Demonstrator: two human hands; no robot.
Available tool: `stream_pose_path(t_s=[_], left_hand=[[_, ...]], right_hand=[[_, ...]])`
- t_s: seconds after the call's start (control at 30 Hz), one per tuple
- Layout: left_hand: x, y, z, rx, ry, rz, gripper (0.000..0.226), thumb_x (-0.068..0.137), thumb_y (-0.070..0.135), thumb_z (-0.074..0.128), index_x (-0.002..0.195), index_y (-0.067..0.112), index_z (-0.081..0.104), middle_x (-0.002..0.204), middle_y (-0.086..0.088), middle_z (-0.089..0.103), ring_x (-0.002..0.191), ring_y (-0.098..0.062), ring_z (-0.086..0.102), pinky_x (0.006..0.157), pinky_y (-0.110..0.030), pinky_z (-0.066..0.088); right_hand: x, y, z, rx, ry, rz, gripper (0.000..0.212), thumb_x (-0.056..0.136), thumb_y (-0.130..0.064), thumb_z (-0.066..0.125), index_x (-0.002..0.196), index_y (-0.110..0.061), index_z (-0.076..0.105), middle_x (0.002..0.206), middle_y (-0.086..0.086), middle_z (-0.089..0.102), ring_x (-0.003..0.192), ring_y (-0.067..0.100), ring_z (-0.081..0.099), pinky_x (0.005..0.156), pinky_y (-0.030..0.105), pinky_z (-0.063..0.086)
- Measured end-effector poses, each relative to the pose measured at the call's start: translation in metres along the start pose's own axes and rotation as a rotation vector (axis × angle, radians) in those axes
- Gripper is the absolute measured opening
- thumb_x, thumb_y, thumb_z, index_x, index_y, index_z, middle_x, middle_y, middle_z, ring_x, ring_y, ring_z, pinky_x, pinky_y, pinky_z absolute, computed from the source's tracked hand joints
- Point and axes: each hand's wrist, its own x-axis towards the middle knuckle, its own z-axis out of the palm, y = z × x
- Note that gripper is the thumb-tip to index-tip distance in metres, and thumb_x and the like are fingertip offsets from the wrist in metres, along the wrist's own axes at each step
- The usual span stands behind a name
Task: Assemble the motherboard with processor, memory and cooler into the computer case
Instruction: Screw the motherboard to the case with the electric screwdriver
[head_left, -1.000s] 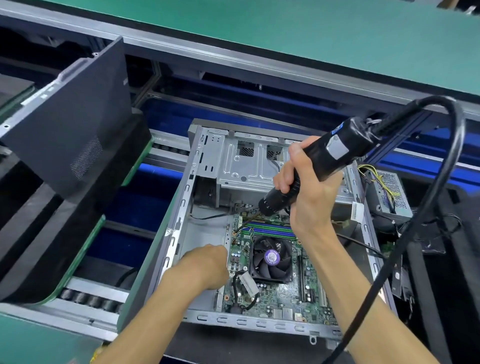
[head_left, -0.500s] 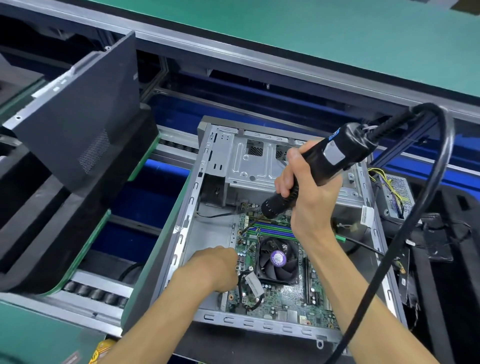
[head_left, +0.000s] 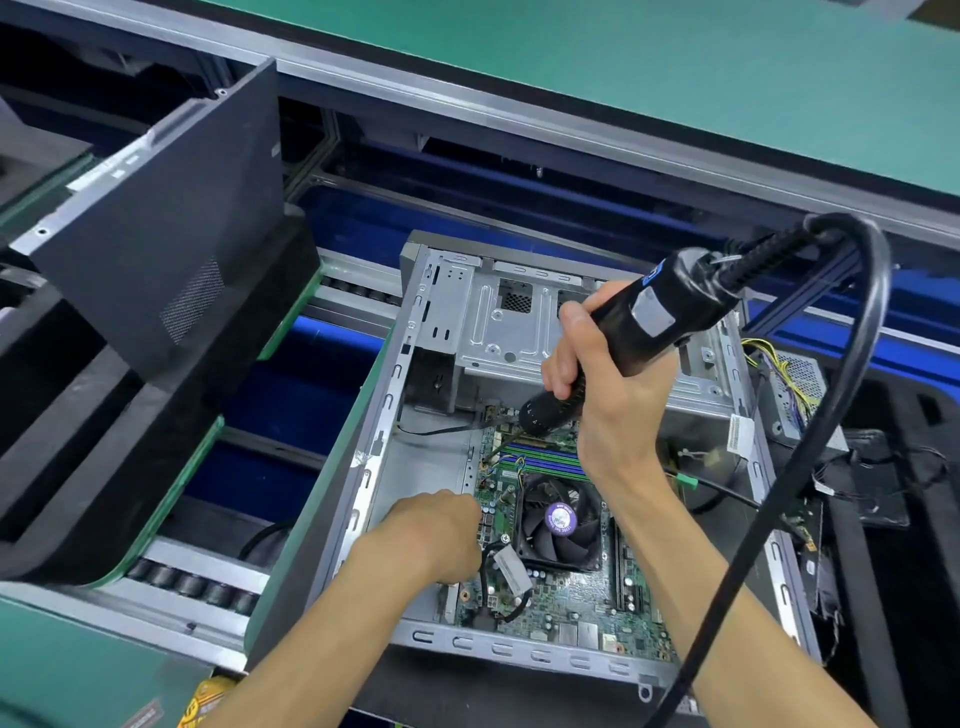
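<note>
Right hand (head_left: 608, 395) wrapped around electric screwdriver (head_left: 631, 332), fingers curled on the black barrel, tool tilted with cord end up toward 2 o'clock and bit aimed down toward 8 o'clock. Bit tip (head_left: 488, 457) at or just above the far-left edge of motherboard (head_left: 561, 597); contact with a screw too small to confirm. Left hand (head_left: 436, 535) knuckles up at the board's 9 o'clock edge, fingers curled down and hidden; whether pressing on the board or pinching something cannot be told.

Motherboard already flat in the open computer case (head_left: 379, 467), cooler fan (head_left: 558, 522) at its middle, memory slots (head_left: 545, 457) at the fan's 12 o'clock, just below the tool's nose.

Step in hand, by judgement: fastening the board to the case tray, far-left corner screw. Next move calls for bit seated square in the screw head, steady downward push along the tool's axis, board held from shifting by the left hand, power cable (head_left: 810, 467) kept off the components.

Right wrist bent, forearm rising from 5 o'clock; left forearm entering from 7 o'clock, low and nearly level with the case rim.
</note>
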Motion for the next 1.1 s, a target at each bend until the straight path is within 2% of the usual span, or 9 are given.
stream_pose_path(t_s=[0.13,0.23,0.57,0.77,0.9,1.0,1.1], left_hand=[[0.000,0.000,0.000,-0.012,0.022,0.006,0.009,0.096,0.019,0.047,0.089,0.013,0.047,0.106,-0.010,0.058,0.085,-0.027,0.051,0.071,-0.033,0.042],[0.000,-0.001,0.001,-0.016,0.029,0.007,0.011,0.095,0.019,0.048,0.085,0.013,0.047,0.093,-0.007,0.053,0.082,-0.027,0.052,0.069,-0.033,0.041],[0.002,-0.002,0.002,-0.016,0.041,0.019,0.018,0.096,0.018,0.048,0.079,0.014,0.043,0.077,0.000,0.043,0.081,-0.026,0.052,0.068,-0.033,0.041],[0.003,-0.002,0.003,-0.022,0.040,0.007,0.006,0.096,0.019,0.048,0.095,0.013,0.048,0.098,-0.007,0.052,0.086,-0.027,0.053,0.071,-0.034,0.042],[0.004,-0.002,0.003,-0.012,0.035,-0.005,0.018,0.096,0.019,0.048,0.111,0.011,0.054,0.115,-0.010,0.057,0.097,-0.028,0.057,0.074,-0.034,0.043],[0.004,-0.001,0.002,-0.008,0.036,-0.002,0.013,0.096,0.019,0.048,0.106,0.012,0.053,0.111,-0.010,0.056,0.090,-0.027,0.053,0.074,-0.033,0.042],[0.004,-0.001,0.002,-0.008,0.033,0.006,0.010,0.096,0.020,0.047,0.101,0.013,0.051,0.111,-0.010,0.057,0.090,-0.028,0.054,0.073,-0.033,0.042]], right_hand=[[0.000,-0.001,0.004,-0.009,-0.031,0.013,0.010,0.090,-0.015,0.067,0.088,-0.018,0.058,0.053,-0.002,0.046,0.041,0.018,0.040,0.049,0.029,0.040],[0.002,-0.002,0.007,-0.032,-0.049,0.010,0.010,0.089,-0.016,0.067,0.086,-0.022,0.060,0.051,-0.003,0.047,0.041,0.019,0.041,0.049,0.029,0.041],[0.009,0.001,0.011,-0.090,-0.088,0.062,0.013,0.090,-0.019,0.069,0.083,-0.025,0.059,0.055,-0.001,0.046,0.042,0.020,0.040,0.049,0.030,0.039],[0.011,0.002,0.011,-0.072,-0.098,0.076,0.014,0.089,-0.021,0.070,0.082,-0.029,0.061,0.055,-0.004,0.047,0.041,0.017,0.041,0.047,0.029,0.039],[0.012,0.003,0.010,-0.096,-0.094,0.069,0.013,0.090,-0.022,0.070,0.083,-0.029,0.061,0.056,-0.004,0.047,0.042,0.018,0.041,0.049,0.029,0.039],[0.011,0.004,0.010,-0.102,-0.093,0.062,0.013,0.091,-0.021,0.070,0.084,-0.027,0.060,0.056,-0.002,0.047,0.042,0.019,0.042,0.049,0.029,0.040],[0.010,0.004,0.011,-0.099,-0.100,0.057,0.013,0.091,-0.020,0.069,0.085,-0.025,0.060,0.058,-0.002,0.047,0.042,0.018,0.042,0.048,0.030,0.040]])
